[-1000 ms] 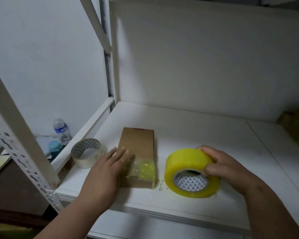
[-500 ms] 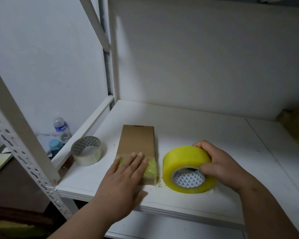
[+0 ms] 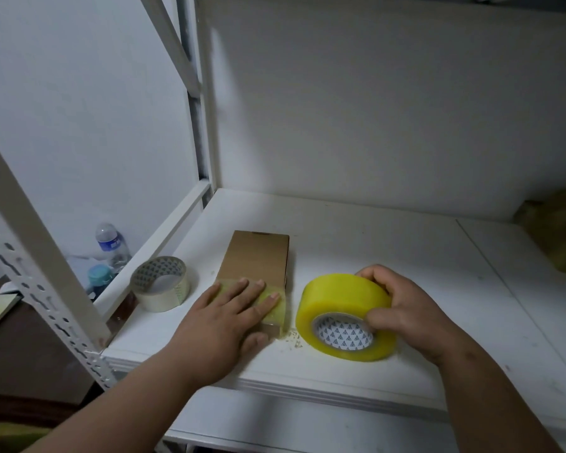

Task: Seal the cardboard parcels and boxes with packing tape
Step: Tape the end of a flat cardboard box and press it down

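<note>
We press our left hand point(image 3: 229, 317) flat on the light, stiff cardboard box point(image 3: 255, 259) while our right hand point(image 3: 402, 308) grips the bulky tape roll point(image 3: 343, 308) by rim and core.

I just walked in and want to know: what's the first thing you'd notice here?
The big bright yellow tape roll jumps out first, standing on its edge on the white shelf, gripped by the right hand. Just left of it, the left hand presses flat on yellowish tape across the near end of a small brown cardboard box.
</note>
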Demonstrator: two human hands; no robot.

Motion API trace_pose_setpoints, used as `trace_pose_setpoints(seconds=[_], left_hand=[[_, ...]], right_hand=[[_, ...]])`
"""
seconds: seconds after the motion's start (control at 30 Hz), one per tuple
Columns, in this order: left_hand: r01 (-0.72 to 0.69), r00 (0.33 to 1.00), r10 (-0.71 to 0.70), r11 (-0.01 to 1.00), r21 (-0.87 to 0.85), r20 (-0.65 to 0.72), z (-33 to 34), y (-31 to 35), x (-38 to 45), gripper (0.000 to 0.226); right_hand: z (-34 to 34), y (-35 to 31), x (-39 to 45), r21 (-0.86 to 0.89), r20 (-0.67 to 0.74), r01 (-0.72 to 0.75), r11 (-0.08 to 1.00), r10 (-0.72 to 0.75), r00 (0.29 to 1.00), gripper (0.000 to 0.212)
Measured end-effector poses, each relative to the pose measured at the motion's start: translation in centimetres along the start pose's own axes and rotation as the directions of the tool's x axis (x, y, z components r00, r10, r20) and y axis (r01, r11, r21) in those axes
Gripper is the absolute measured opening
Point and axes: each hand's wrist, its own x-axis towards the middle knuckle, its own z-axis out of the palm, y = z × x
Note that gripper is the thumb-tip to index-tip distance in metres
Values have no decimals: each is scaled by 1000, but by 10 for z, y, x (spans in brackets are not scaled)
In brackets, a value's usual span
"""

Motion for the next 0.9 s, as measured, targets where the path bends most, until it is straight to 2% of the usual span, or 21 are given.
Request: trace_pose_setpoints(seconds=[0.07, 0.13, 0.3, 0.37, 0.53, 0.7, 0.9], left_hand=[[-17, 1000, 18, 1000, 19, -8, 4, -12, 6, 49], [-23, 999, 23, 999, 23, 24, 5, -22, 12, 52], [38, 999, -41, 990, 134, 24, -6, -32, 33, 48], [59, 997, -66, 984, 166, 35, -10, -32, 44, 50], [129, 988, -133, 990, 48, 83, -5, -34, 66, 57], [143, 975, -149, 989, 48, 165, -2, -42, 85, 93], [56, 994, -63, 996, 76, 90, 5, -61, 101, 69]], right_hand=[[3, -4, 0, -10, 13, 0, 1000, 0, 1000, 54], [5, -8, 1, -41, 31, -7, 999, 8, 999, 53], [15, -19, -1, -55, 58, -41, 998, 44, 997, 62], [26, -23, -1, -2, 38, -50, 999, 50, 998, 64], [53, -24, 5, 299, -49, -82, 951, 101, 994, 56], [74, -26, 11, 511, -107, -90, 855, 167, 980, 31], [108, -32, 15, 589, -165, -52, 806, 183, 969, 40]])
